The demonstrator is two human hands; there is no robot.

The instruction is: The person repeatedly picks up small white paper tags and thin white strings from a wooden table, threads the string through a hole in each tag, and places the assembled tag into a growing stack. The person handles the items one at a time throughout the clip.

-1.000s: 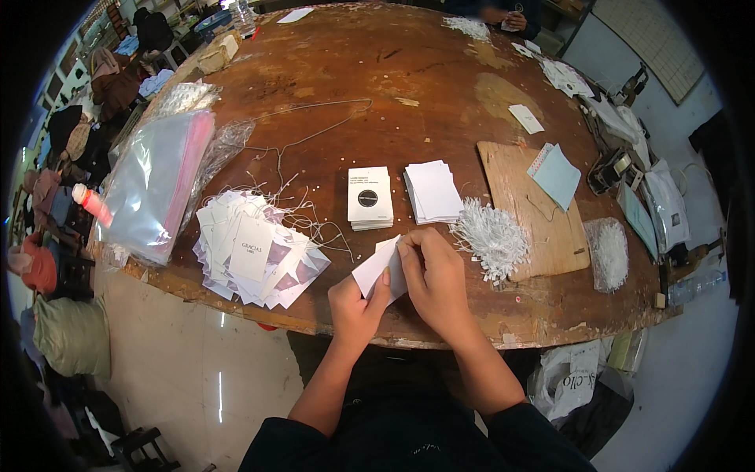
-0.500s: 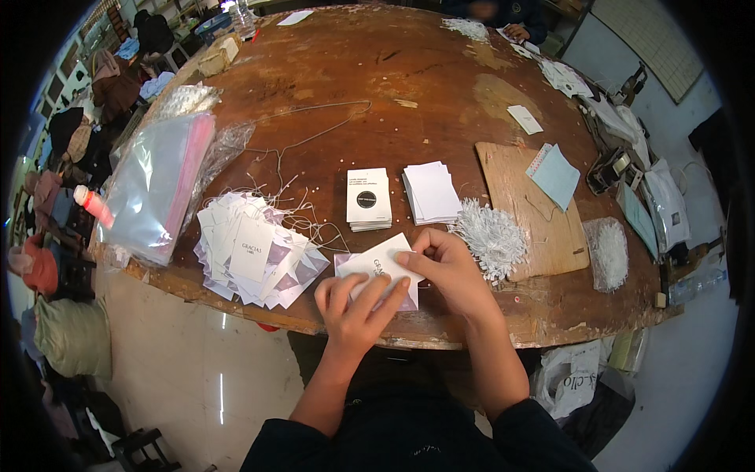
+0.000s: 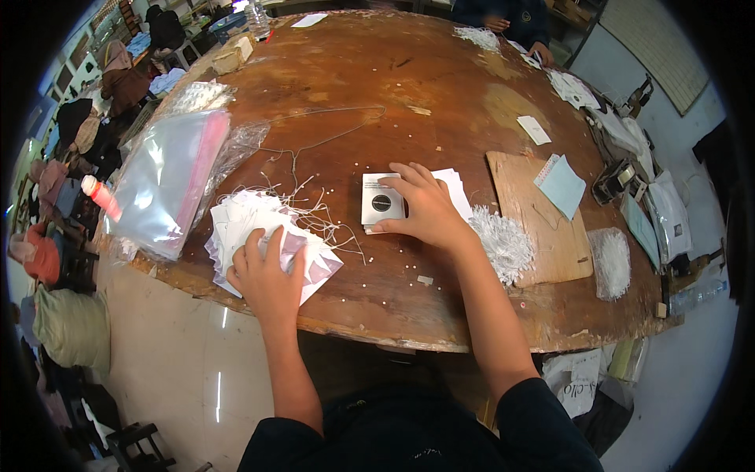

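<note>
My left hand (image 3: 270, 271) rests with fingers apart on a heaped pile of white and pale lilac tags (image 3: 244, 214) with white strings trailing from its right side. Over a neat stack of small white cards (image 3: 381, 212), the top one bearing a black disc, my right hand (image 3: 429, 208) reaches with thumb and fingers apart. Its thumb is at the stack's lower right and its fingertips are near the top edge. A second stack of blank white cards (image 3: 456, 189) is partly hidden behind this hand. Beside it lies a bundle of white strings (image 3: 503, 248).
Clear plastic bags (image 3: 169, 177) with a pink edge lie at the left, beside a red-and-white bottle (image 3: 102, 197). A wooden board (image 3: 543, 236) carries light-blue paper (image 3: 562, 186). Further right is a bagged string bundle (image 3: 610, 263). Another person's hand (image 3: 541, 53) is at the far right.
My hands have parted. The card and lilac piece they held in front of me have gone from there; my left hand moved left onto the pile, my right hand up to the card stack.
</note>
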